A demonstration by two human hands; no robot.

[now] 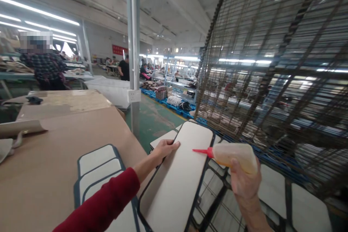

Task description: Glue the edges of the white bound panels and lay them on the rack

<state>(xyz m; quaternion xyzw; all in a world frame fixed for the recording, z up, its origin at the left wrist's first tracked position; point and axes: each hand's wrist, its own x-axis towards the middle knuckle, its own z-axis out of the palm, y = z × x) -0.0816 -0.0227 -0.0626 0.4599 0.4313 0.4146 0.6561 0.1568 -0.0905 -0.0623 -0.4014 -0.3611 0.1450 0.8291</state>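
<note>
Head view: left hand [164, 149] grips white panel [181, 175] by left edge, right hand [245, 181] clasps bottle [231, 152], nozzle [202, 150] over panel.

From my place I can read no text. On the far wall [104, 41] hangs a red banner [118, 49], but its marks are too small for me.

The left arm is fitted with a sleeve [106, 197] in solid dark red. The sleeve covers the upper part of the visible forearm and terminates in a close-fitting cuff [135, 181] short of the wrist. Fabric texture: too blurred to determine. The left hand [164, 149] is bare. The right hand [246, 179] is bare, as is the visible right forearm [254, 212].
</note>
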